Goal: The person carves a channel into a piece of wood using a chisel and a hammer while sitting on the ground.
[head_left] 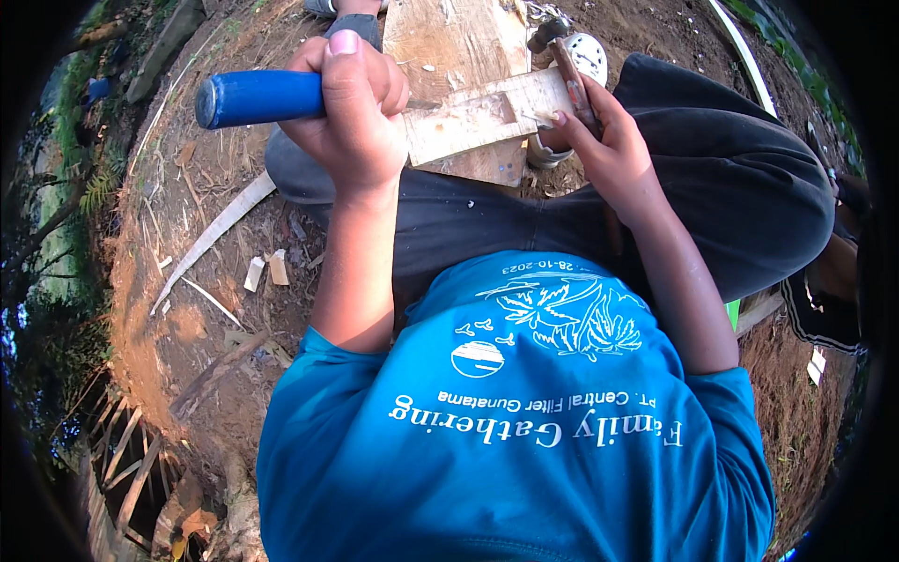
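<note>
In my left hand [351, 108] is a tool with a thick, round blue handle [262, 98], the fist closed round it and the thumb lying on top. A dark sliver beside the fist looks like its blade; most of that is hidden. My right hand [609, 150] grips the far right end of a pale, flat piece of wood [459, 126], which has a rectangular notch cut in it. Beside those fingers a narrow reddish-brown strip [576, 89] runs across the wood's end; what it is I cannot tell. Under the piece lies a wide wooden board [449, 47].
My legs in dark trousers [730, 159] are bent on both sides of the board. A pale shoe with holes [587, 56] is just beyond the wood. On the dirt at left lie a long curved wood strip [220, 229] and small offcuts [278, 267]. Part of another person [829, 281] shows at far right.
</note>
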The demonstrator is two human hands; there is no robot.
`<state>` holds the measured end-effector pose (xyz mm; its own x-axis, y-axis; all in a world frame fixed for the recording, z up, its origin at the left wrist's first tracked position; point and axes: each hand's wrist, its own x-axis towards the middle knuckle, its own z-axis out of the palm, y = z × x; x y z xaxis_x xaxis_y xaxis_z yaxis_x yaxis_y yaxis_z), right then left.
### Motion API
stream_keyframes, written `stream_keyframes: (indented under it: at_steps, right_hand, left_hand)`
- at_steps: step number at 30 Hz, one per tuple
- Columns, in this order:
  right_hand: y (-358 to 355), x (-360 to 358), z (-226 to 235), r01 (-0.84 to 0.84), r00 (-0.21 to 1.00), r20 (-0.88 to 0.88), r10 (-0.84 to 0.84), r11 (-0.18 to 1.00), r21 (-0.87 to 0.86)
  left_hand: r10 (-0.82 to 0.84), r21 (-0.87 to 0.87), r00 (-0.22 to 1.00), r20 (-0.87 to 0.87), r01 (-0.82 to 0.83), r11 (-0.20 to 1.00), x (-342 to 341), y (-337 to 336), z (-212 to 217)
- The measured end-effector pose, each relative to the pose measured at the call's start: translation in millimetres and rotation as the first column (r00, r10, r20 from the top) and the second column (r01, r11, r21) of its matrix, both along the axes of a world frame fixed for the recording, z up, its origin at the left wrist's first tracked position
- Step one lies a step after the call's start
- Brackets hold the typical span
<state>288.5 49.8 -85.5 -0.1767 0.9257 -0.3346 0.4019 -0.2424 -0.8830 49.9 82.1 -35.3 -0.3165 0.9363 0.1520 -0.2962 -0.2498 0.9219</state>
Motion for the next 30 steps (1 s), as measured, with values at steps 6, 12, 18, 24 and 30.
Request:
stream_keyframes:
  at_steps: [6,12,18,24,30]
  right_hand:
    - [-1,-2,7,0.012,1.000,-0.023,-0.012,0.999,-0.030]
    - [-2,-1,2,0.024,0.999,-0.029,-0.025,0.999,-0.022]
    - [-2,1,0,-0.011,1.000,0.023,0.010,1.000,0.013]
    - [-1,1,1,-0.013,1.000,0.000,0.013,1.000,-0.007]
    - [-2,-3,4,0.042,0.991,-0.126,-0.045,0.999,-0.029]
  left_hand:
    - [0.021,-0.022,1.000,0.009,-0.021,1.000,5,-6,2]
    - [0.049,0.061,0.997,-0.054,-0.045,0.997,9,-14,-8]
    - [0.103,0.081,0.993,-0.060,-0.098,0.992,17,-11,-15]
    - [0.080,0.169,0.973,-0.215,-0.044,0.985,19,9,-28]
    - [0.122,-0.436,0.940,0.320,0.031,0.899,-25,50,-48]
